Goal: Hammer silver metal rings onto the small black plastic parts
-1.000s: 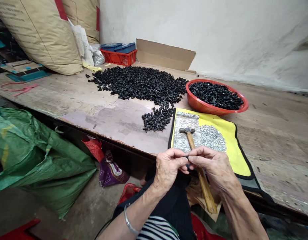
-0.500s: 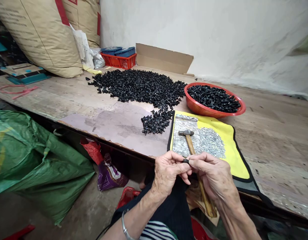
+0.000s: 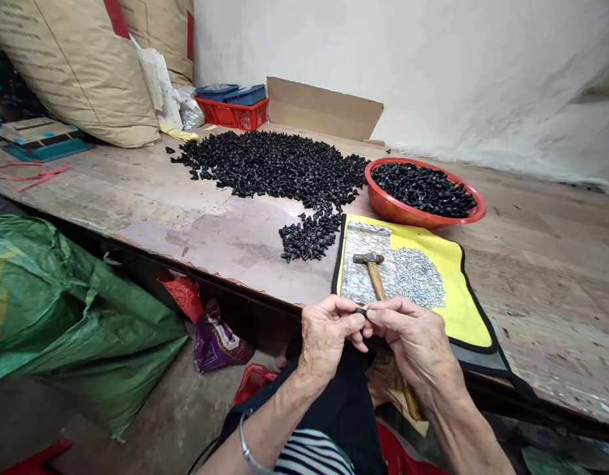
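Observation:
Between my two hands is a small black part (image 3: 361, 311), its exact kind too small to make out. The thumb and index finger of my left hand (image 3: 328, 333) pinch it from one side. From the other side, the fingertips of my right hand (image 3: 416, 333) press against it; any tiny piece in them is hidden. Beyond lies a hammer (image 3: 369, 258), its head on a worn metal plate (image 3: 356, 280) and its wooden handle running under my right hand. Beside the plate, small shiny metal pieces (image 3: 417, 277) are heaped on a yellow cloth (image 3: 455, 274).
A wide pile of black parts (image 3: 279, 165) covers the table's middle, with a smaller cluster (image 3: 309, 237) nearer me. More fill a red bowl (image 3: 378, 201). Behind stand a red basket (image 3: 232, 117), cardboard (image 3: 324, 105) and large sacks (image 3: 71, 72). A green sack (image 3: 76, 323) sits below the table's edge.
Both hands have shifted slightly left and up in view, still pinching the black part. The whole view has moved a little; the hammer and piles lie as before.

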